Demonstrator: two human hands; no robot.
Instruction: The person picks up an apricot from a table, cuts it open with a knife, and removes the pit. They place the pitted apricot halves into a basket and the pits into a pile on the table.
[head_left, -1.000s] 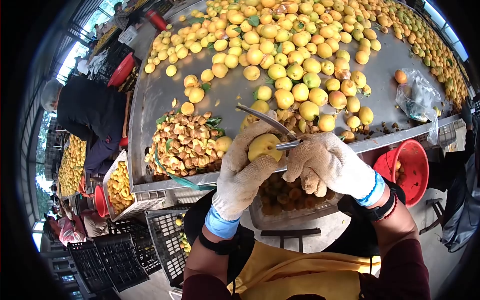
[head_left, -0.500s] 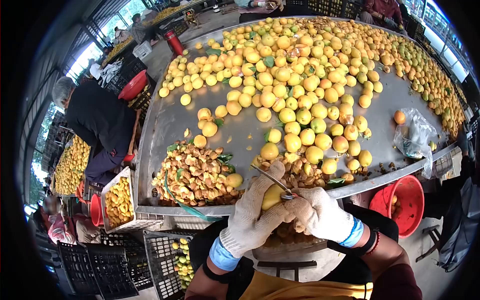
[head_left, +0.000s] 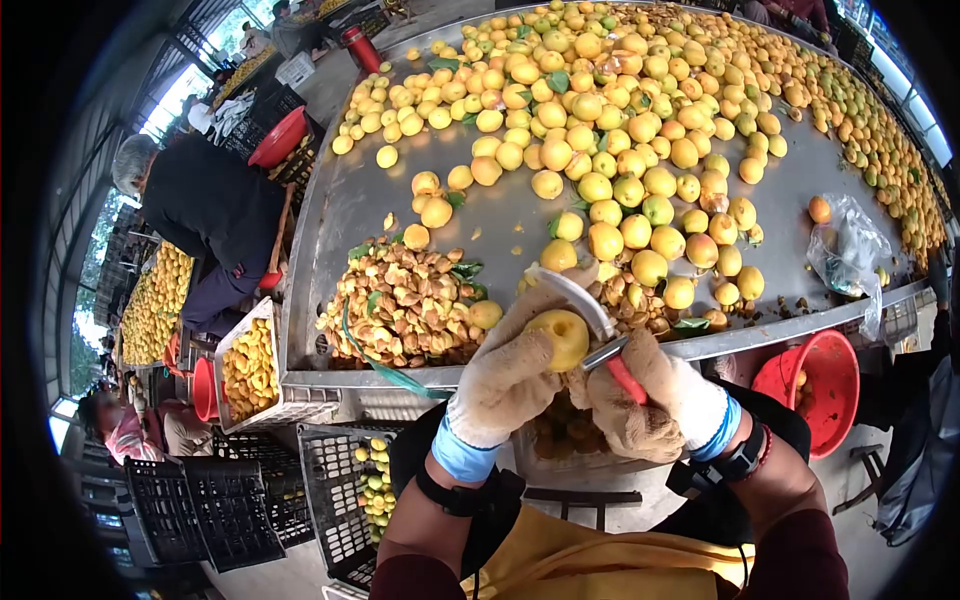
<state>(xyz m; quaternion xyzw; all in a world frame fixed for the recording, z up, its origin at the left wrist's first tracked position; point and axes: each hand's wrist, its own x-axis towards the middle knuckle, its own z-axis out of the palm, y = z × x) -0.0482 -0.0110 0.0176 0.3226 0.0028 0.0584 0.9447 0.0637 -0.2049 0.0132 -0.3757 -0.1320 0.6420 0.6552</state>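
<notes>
My left hand (head_left: 508, 378), in a white knit glove with brown stains, is closed around a yellow apricot (head_left: 562, 338). A dark hollow shows on the fruit's upper side. My right hand (head_left: 640, 400), gloved the same way, grips a knife (head_left: 627, 380) by its red handle. Its curved metal blade arches over the fruit's right side, its tip reaching toward the left thumb. Both hands are in front of the near edge of a metal table (head_left: 400, 215). Beyond them lies a heap of brown and yellow fruit scraps (head_left: 410, 300).
Many loose apricots (head_left: 590, 110) cover the table's far part. A plastic bag (head_left: 848, 250) lies at the right, above a red bucket (head_left: 810, 392). At left are a white crate of fruit (head_left: 250, 370), black crates (head_left: 340, 500) and a bending person (head_left: 205, 215). A container (head_left: 590, 455) is below my hands.
The knife has swung up from the fruit, its blade and red handle now plainly visible. The fruit has turned in my left hand, showing its hollow. The view has tilted downward.
</notes>
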